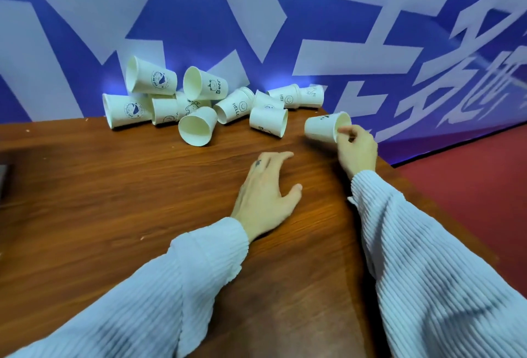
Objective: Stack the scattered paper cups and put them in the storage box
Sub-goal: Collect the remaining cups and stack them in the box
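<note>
Wooden bench (pixel 114 201) carries cups (pixel 199 101) reading "Bear", "HELLO"; right hand (pixel 356 149) pinches one cup's (pixel 322 128) rim; left hand (pixel 268 195) lies open, empty.

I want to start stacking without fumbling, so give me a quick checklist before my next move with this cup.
1. Right hand grips the cup by its rim: ok.
2. Left hand free, flat on the table: ok.
3. Next cup lying within reach: ok.
4. Pile of cups stable against the wall: cannot tell.
5. Storage box in view: not ok.
</note>
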### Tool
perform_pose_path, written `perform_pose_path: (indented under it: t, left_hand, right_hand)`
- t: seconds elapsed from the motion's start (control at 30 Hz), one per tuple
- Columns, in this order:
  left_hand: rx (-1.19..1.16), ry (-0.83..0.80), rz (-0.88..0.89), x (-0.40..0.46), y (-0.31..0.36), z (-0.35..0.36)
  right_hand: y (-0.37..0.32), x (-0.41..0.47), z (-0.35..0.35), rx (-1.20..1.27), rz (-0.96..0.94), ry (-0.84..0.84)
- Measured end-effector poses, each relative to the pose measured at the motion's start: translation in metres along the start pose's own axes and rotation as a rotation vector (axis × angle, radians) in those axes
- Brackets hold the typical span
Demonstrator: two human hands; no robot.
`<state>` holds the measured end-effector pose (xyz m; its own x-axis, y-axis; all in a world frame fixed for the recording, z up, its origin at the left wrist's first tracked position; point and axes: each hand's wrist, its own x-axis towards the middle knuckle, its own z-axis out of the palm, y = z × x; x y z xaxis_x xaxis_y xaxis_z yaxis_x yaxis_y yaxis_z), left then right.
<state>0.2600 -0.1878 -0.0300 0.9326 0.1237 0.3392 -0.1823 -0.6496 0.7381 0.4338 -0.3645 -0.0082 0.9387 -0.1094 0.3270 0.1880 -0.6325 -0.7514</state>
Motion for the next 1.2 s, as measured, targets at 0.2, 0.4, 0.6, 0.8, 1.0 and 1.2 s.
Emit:
perform_pose_path:
  t: [0.2,0.4,0.6,0.8,1.0,1.2]
  left_hand:
    - [0.205,0.250,-0.041,0.002,-0.004,0.000]
    - [-0.002,0.357,-0.201,0.003,-0.008,-0.005]
    - [-0.269,0.400,-0.342,-0.001,-0.015,-0.018]
    - [-0.450,0.311,-0.388,-0.007,-0.018,-0.039]
    - [-0.353,0.277,-0.363,-0.019,-0.018,-0.053]
    - [-0.396,0.378,-0.296,-0.050,-0.010,-0.095]
  right_hand:
    - [-0.045,-0.061,0.005,0.241,-0.298,-0.520]
    - [-0.067,-0.047,0.034,0.328,-0.204,-0.277]
    - [-0.069,-0.026,0.078,-0.021,-0.064,-0.484]
    - [-0.078,-0.047,0.063,0.079,-0.031,-0.312]
    - [-0.090,-0.087,0.023,0.179,-0.079,-0.292]
    - [-0.127,-0.130,0.002,0.270,-0.199,-0.227]
